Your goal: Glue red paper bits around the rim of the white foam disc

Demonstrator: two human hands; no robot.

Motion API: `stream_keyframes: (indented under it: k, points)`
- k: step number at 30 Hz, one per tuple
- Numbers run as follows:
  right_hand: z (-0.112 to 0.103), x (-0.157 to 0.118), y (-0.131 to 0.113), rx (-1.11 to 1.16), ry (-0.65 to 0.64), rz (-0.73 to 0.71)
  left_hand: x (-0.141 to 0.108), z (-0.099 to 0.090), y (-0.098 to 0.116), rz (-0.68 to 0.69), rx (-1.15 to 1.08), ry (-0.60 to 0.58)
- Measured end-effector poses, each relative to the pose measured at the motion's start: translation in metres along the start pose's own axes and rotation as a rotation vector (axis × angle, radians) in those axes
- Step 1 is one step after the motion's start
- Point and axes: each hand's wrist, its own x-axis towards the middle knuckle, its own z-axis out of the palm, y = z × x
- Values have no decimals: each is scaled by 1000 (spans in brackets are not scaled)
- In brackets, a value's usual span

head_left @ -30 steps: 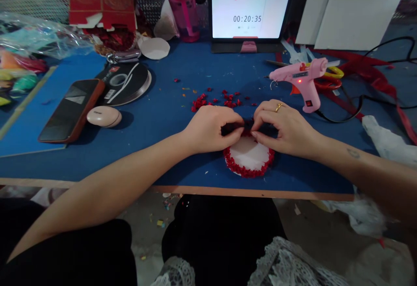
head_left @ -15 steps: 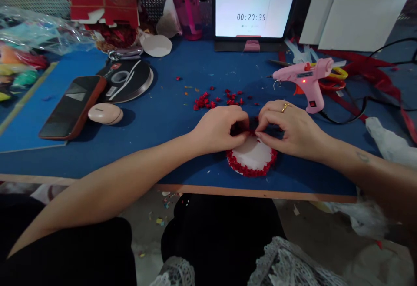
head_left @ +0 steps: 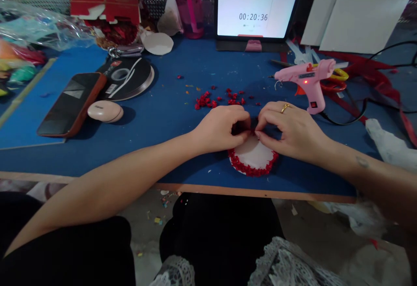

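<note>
A white disc (head_left: 254,152) lies flat near the table's front edge, its visible rim covered in ruffled red bits (head_left: 253,171). Over its far side, my left hand (head_left: 224,127) is closed in a pinch, thumb against curled fingers. Facing it, my right hand (head_left: 286,127), with a gold ring, pinches too. A small red piece (head_left: 253,132) shows where the two sets of fingertips nearly meet; its shape is mostly hidden. Just beyond my hands are loose piles of small red pieces (head_left: 203,100). A pink glue gun (head_left: 314,79) with its red light on stands behind my right hand.
On the left lie a phone (head_left: 73,103), a pale oval case (head_left: 106,111) and a ribbon spool (head_left: 130,77). A tablet (head_left: 256,10) showing a timer stands at the back. Scissors (head_left: 339,75), red ribbon (head_left: 379,73) and the glue gun's cord (head_left: 345,121) are at the right.
The view has shifted very slightly and the timer has advanced one second. Both hands keep the same pinch at the disc's far rim.
</note>
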Motion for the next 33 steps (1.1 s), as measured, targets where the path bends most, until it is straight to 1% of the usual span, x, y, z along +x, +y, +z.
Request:
stream_keyframes:
  k: [4,8,14,18,27,33]
  points:
    - [-1,0,0,-8,-17,-5,0,0,0,-4,7,-2]
    - [-2,-1,2,-1,-19,-60,0,-1,0,1,18,-3]
    - [-5,-1,3,-71,-7,-127,0,0,-1,6,6,5]
    - [-5,-1,4,-97,-4,-137,-1,1,-1,4,5,4]
    - [-6,0,4,-67,17,-67,0,1,-1,0,12,7]
    - [-9,1,4,96,50,53,0,1,0,-22,15,5]
